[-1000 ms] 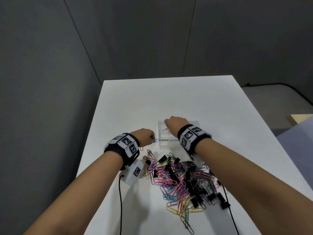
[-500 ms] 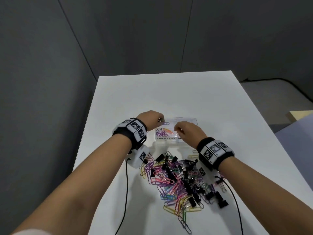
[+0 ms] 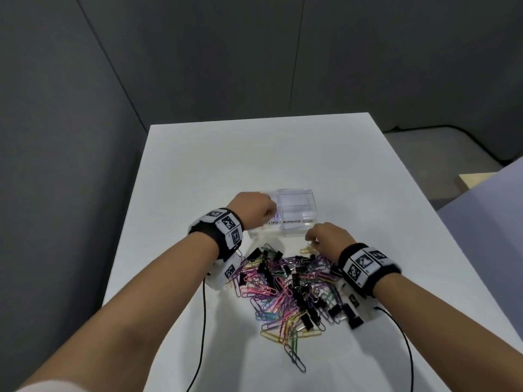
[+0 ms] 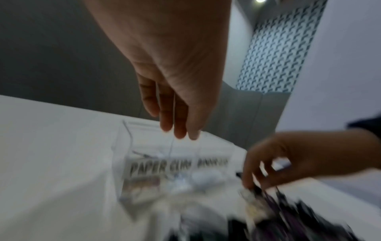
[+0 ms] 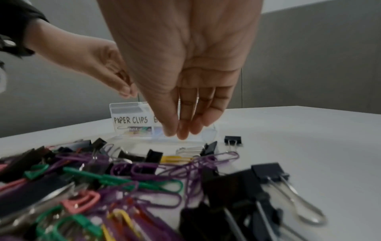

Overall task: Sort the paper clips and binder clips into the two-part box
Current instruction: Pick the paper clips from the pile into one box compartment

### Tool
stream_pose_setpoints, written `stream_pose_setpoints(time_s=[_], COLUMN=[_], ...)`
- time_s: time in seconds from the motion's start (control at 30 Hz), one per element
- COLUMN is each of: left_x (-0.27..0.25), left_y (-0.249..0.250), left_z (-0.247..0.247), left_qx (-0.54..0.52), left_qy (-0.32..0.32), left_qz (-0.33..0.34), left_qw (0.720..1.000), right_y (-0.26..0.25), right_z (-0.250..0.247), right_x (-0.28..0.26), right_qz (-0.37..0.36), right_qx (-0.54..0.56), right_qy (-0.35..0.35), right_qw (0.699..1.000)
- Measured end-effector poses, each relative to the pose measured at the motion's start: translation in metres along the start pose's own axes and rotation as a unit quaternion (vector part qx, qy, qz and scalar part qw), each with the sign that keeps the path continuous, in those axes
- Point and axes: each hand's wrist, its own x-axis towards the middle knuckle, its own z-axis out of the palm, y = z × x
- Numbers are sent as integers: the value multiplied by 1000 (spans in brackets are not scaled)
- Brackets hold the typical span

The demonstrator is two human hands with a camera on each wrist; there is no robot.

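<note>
A clear two-part box [image 3: 297, 222] labelled PAPER CLIPS and BINDER CLIPS stands mid-table, with several coloured paper clips [image 5: 136, 129] in its left part. In front of it lies a mixed pile [image 3: 288, 284] of coloured paper clips and black binder clips. My left hand [image 3: 264, 212] hovers over the paper-clip part, fingers pointing straight down [image 4: 179, 133], and I see nothing in them. My right hand [image 3: 311, 239] reaches down at the pile's far edge. Its fingertips [image 5: 181, 132] stay together just above a pale paper clip [image 5: 189, 149] and grip nothing.
One black binder clip [image 5: 233, 140] lies apart at the pile's far right. Black cables [image 3: 202, 321] trail from both wrists over the table's near edge. The white table [image 3: 254, 154] ends at grey partition walls on the left and behind.
My left hand carried a clip from the box's left side to above the paper-clip part and no longer shows it. My right hand drew back from the box to the pile's far edge.
</note>
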Motion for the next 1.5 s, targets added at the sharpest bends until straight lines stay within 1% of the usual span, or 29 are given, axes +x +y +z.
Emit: stream_pose_setpoints(time_s=[0.13,0.2,0.27,0.33,0.43,0.57,0.7,0.8,0.87,0.93,1.0,1.1,1.17,1.23,1.33,1.4,1.5], left_x=[-15,-18,-20,-20,-18,-15,-16,-20,-23,-27,-30,-37,-41,-47,-59,-67,-76], left_y=[16,22,26,31,36,40,35,27,21,16,11,4,0,-7,-22,-32,-36], left_z=[32,48,60,63,64,62,59,58,58,55,52,48,46,46,50,53,55], left_qx=[-18,-25,-37,-35,-7,-5,-89,-147,-171,-176,-182,-198,-204,-200,-185,-173,-147], left_qy=[-99,-114,-113,-111,-109,-136,-151,-152,-142,-132,-119,-93,-83,-91,-118,-128,-134], left_qz=[37,31,8,-13,-21,-54,-74,-87,-97,-105,-111,-118,-141,-173,-216,-224,-210], left_qw=[994,993,993,993,994,989,982,974,970,970,970,969,965,960,951,951,957], right_y=[-1,-4,-8,-12,-15,-16,-17,-16,-17,-19,-25,-35,-40,-45,-52,-54,-54], right_z=[6,11,16,20,26,29,25,17,13,13,13,13,15,15,16,17,18], right_x=[-3,-4,-6,-6,-4,-1,-1,-2,0,1,2,5,10,14,18,19,22], right_qz=[-14,-26,-32,-18,1,13,5,3,8,18,21,16,36,56,59,65,80], right_qx=[-61,-86,-97,-83,-67,-56,-15,66,113,127,123,82,65,47,20,23,37], right_qy=[-9,-5,2,1,1,-3,2,9,0,-7,-7,-5,1,-14,-43,-55,-74], right_qw=[998,996,995,996,998,998,1000,998,994,992,992,997,997,997,997,996,993])
